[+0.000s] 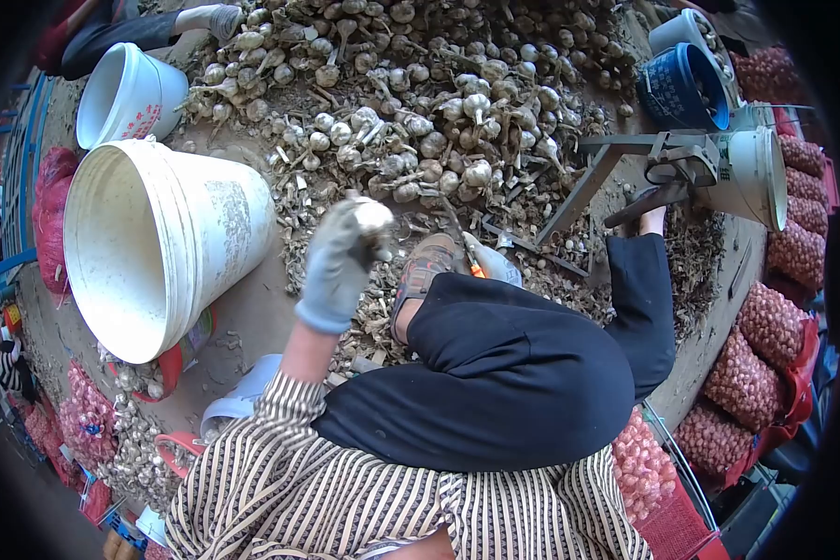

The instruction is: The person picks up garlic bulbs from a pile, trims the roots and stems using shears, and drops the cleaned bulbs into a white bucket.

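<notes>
Grey-gloved left hand [336,263], left of centre, grips a garlic bulb [374,217]; the right hand [498,264], near centre, holds an orange-handled tool [477,272] below the garlic heap [439,103].

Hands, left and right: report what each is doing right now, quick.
Left hand: closed, holding a garlic bulb.
Right hand: closed, holding an orange-handled tool.

Ground [243,345], bare earth: one heap of garlic bulbs [467,103]; dry stalk trimmings [700,271]; large white bucket, tipped on its side [224,219].
</notes>
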Demonstrator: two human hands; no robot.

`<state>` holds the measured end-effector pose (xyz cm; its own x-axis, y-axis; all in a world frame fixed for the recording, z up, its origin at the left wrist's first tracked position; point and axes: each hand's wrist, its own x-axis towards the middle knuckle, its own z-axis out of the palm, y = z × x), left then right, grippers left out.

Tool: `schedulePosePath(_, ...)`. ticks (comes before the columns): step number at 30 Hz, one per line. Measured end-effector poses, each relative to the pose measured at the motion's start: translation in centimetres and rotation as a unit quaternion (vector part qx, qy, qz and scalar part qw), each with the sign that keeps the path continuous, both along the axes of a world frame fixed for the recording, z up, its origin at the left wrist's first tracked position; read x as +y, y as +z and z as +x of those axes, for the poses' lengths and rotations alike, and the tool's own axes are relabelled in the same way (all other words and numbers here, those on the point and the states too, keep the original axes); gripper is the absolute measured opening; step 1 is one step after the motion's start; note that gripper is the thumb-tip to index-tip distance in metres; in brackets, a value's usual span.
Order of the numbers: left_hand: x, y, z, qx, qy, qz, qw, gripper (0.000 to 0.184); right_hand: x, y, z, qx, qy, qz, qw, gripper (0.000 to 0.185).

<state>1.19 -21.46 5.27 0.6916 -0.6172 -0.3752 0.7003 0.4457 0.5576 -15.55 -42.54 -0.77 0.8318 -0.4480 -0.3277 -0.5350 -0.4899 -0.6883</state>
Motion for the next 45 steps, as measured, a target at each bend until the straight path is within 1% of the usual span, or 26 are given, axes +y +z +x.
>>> schedulePosePath(2,2.3,7.4,1.6,-0.249,0.121,0.144,0.95,0.033,0.1,0.1,-0.6,-0.007,-0.011,0.0,1.0,0.043)
schedulePosePath(3,4.4,10.0,2.6,-0.358,0.207,0.34,0.845,0.04,0.1,-0.1,-0.5,-0.008,-0.015,0.002,1.0,0.043)
schedulePosePath(5,9.2,12.0,5.7,-0.509,0.303,0.523,0.613,0.045,0.2,-0.3,-0.4,-0.014,-0.021,0.006,1.0,0.043)
schedulePosePath(6,9.1,13.0,6.4,-0.51,0.306,0.525,0.609,0.045,0.2,-0.3,-0.4,-0.017,-0.023,0.006,1.0,0.043)
schedulePosePath(8,8.5,14.1,8.3,-0.665,0.24,0.67,0.229,0.048,0.2,-0.4,-0.6,-0.02,-0.028,0.007,0.999,0.044)
schedulePosePath(9,7.3,11.9,8.5,-0.656,0.248,0.648,0.296,0.047,0.1,-0.4,-0.7,-0.023,-0.03,0.007,0.999,0.044)
schedulePosePath(10,5.3,9.9,9.0,-0.688,0.223,0.61,0.326,0.044,0.0,-0.5,-0.7,-0.026,-0.033,0.008,0.999,0.044)
schedulePosePath(11,3.1,7.3,10.4,-0.69,0.157,0.515,0.484,0.046,0.0,-0.5,-0.8,-0.028,-0.034,0.007,0.999,0.044)
schedulePosePath(12,0.8,3.7,12.6,-0.728,0.105,0.458,0.499,0.044,-0.1,-0.5,-0.9,-0.03,-0.036,0.006,0.999,0.044)
schedulePosePath(16,-7.5,-9.9,19.2,-0.66,-0.234,0.577,0.42,0.06,-0.3,-0.4,-1.3,-0.038,-0.046,0.005,0.998,0.044)
schedulePosePath(17,-8.2,-13.4,20.7,-0.674,-0.293,0.543,0.406,0.059,-0.4,-0.5,-1.4,-0.039,-0.05,0.004,0.998,0.044)
schedulePosePath(21,-10.9,-14.2,21.4,-0.62,-0.445,0.541,0.352,0.054,-0.9,-0.6,-1.4,0.004,-0.043,-0.001,0.999,0.047)
schedulePosePath(23,-10.2,-15.2,22.1,-0.618,-0.43,0.558,0.35,0.058,-0.7,-1.6,-1.0,-0.008,-0.049,0.007,0.999,0.047)
schedulePosePath(25,-8.6,-15.8,22.3,-0.564,-0.329,0.578,0.489,0.061,-0.7,-2.0,-0.2,-0.036,-0.044,-0.002,0.998,0.048)
schedulePosePath(26,-7.2,-16.1,22.0,-0.509,-0.294,0.526,0.614,0.051,-0.6,-1.9,0.3,-0.044,-0.015,-0.035,0.998,0.051)
schedulePosePath(27,-6.6,-14.7,20.2,-0.328,-0.24,0.458,0.79,0.043,-0.5,-1.7,0.9,-0.045,-0.015,-0.035,0.998,0.051)
schedulePosePath(28,-5.9,-13.3,17.9,-0.123,-0.17,0.357,0.91,0.036,-0.3,-1.3,1.4,-0.037,0.015,-0.073,0.997,0.053)
schedulePosePath(29,-4.7,-12.8,16.1,-0.039,-0.183,0.234,0.954,0.027,0.1,-1.2,1.8,-0.026,0.045,-0.11,0.993,0.055)
schedulePosePath(31,-4.0,-9.3,10.2,0.013,-0.155,0.221,0.963,0.029,0.7,-1.5,2.3,-0.029,0.068,-0.124,0.989,0.056)
schedulePosePath(33,-1.8,-10.4,5.8,-0.005,-0.159,0.215,0.963,0.029,1.4,-1.1,2.9,0.006,0.102,-0.143,0.984,0.057)
schedulePosePath(36,-1.0,-7.7,2.4,-0.061,-0.207,0.348,0.912,0.034,1.4,-0.5,3.5,0.023,0.168,-0.16,0.972,0.058)
schedulePosePath(38,0.5,-7.6,1.3,-0.142,-0.224,0.352,0.898,0.033,1.1,0.1,4.2,0.027,0.207,-0.175,0.962,0.057)
schedulePosePath(40,0.7,-6.3,1.2,-0.16,-0.233,0.358,0.89,0.032,0.9,0.7,4.3,0.061,0.25,-0.115,0.96,0.053)
schedulePosePath(42,1.3,-5.9,1.4,-0.04,-0.233,0.281,0.93,0.032,1.8,1.6,4.1,0.053,0.194,-0.071,0.977,0.052)
schedulePosePath(43,1.4,-6.5,1.3,-0.024,-0.239,0.229,0.943,0.041,2.2,2.0,4.0,0.038,0.14,-0.027,0.989,0.05)
schedulePosePath(45,0.6,-4.8,0.1,0.135,-0.178,0.153,0.963,0.049,2.5,2.0,4.0,0.017,0.098,-0.021,0.995,0.049)
